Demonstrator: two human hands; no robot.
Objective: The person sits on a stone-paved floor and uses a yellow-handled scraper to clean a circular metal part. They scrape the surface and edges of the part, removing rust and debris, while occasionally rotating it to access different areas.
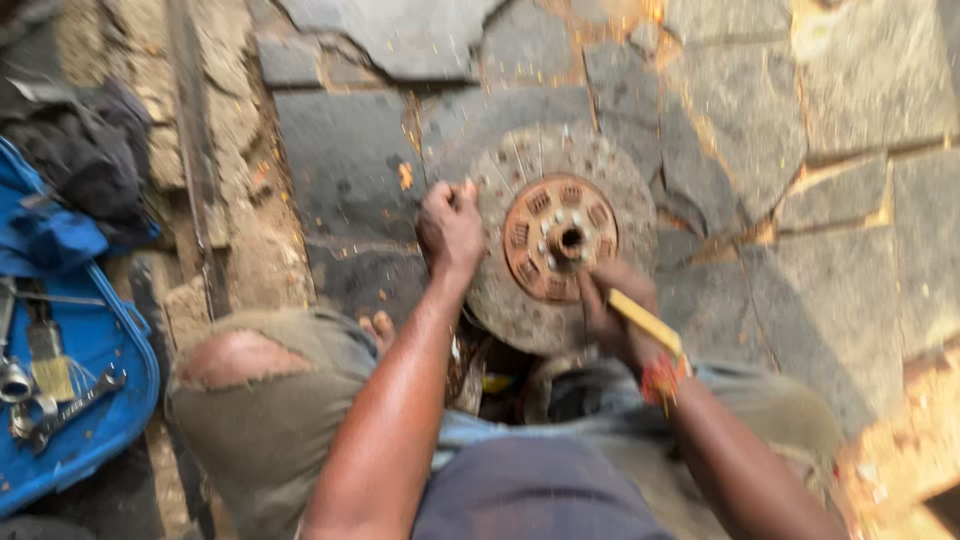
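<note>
Rusty round clutch disc [560,240] on cracked stone slabs, left hand [450,225] gripping its rim, right hand [612,312] pinching yellow-handled tool [648,322]

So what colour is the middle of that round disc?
Rusty orange-brown middle on the grey disc, seen in the head view.

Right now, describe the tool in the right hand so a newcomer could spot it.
Find the round grey clutch disc lying on the stone paving. At its lower right edge, the right hand grips a tool with a yellow handle. It is the only yellow thing beside the disc; its tip is hidden.
</note>
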